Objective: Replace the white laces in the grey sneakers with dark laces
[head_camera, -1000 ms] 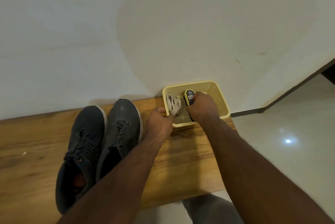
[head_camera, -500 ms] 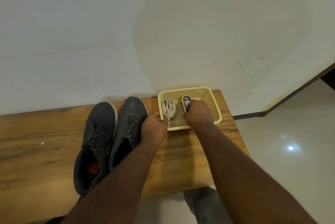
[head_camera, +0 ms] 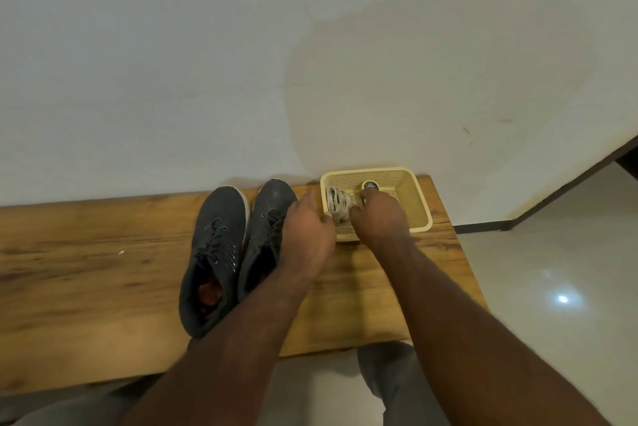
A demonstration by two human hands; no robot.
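Two grey sneakers, the left one (head_camera: pixel 215 246) and the right one (head_camera: pixel 272 204), lie side by side on a wooden bench (head_camera: pixel 86 273). Both are threaded with dark laces. A bundle of white laces (head_camera: pixel 336 204) lies in a yellow mesh basket (head_camera: pixel 419 204) to their right. My left hand (head_camera: pixel 307 236) hovers blurred over the right sneaker's toe, beside the basket's left rim, fingers loose with nothing in them. My right hand (head_camera: pixel 379 218) is inside the basket, knuckles up. Its fingers curl down next to a small black oval container (head_camera: pixel 370 186) and hide what lies under them.
The bench stands against a white wall (head_camera: pixel 310 63); the basket sits near the bench's right end. Beyond that end is glossy pale floor (head_camera: pixel 552 270) with a light reflection. My grey-trousered knee (head_camera: pixel 383 370) shows below the bench's front edge.
My left hand has come off the basket's front-left corner and moved left over the right sneaker. My right hand stays in the basket. The view has shifted, so everything sits further right.
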